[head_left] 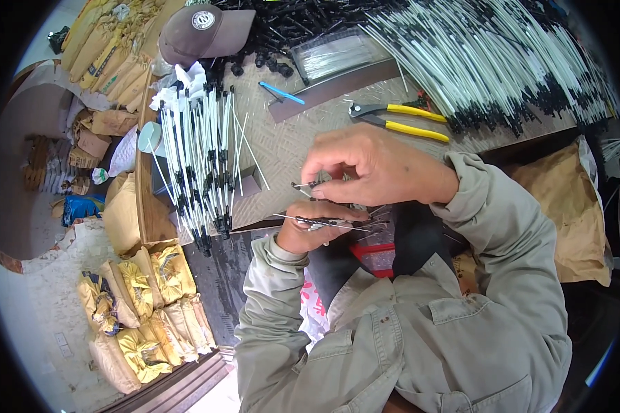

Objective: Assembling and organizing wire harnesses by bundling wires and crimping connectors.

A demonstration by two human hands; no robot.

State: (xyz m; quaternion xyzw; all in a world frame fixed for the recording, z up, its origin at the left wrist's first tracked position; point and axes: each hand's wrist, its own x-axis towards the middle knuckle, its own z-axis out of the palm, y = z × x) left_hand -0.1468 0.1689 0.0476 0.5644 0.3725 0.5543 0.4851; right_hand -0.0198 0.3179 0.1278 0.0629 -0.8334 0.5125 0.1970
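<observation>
My left hand (306, 230) is closed around a few thin metal rods (320, 221) with black fittings, held over the near table edge. Just above it, my right hand (375, 165) pinches a small black piece (303, 184) with a thin pale stem between thumb and forefinger. The fingertips of both hands almost meet, and the right palm hides part of what lies between them. To the left of my hands, a bundle of white rods with black ends (203, 158) lies on the table (275, 148). Yellow-handled end-cutting pliers (399, 120) rest beyond my right hand.
A large heap of white rods (489, 62) fills the far right. Toward the back are a clear tray of thin pins (337, 55), a blue tool (282, 93), a cap (203, 31) and black parts. Wrapped packages (145, 310) stand at lower left; a brown paper bag (565, 206) hangs right.
</observation>
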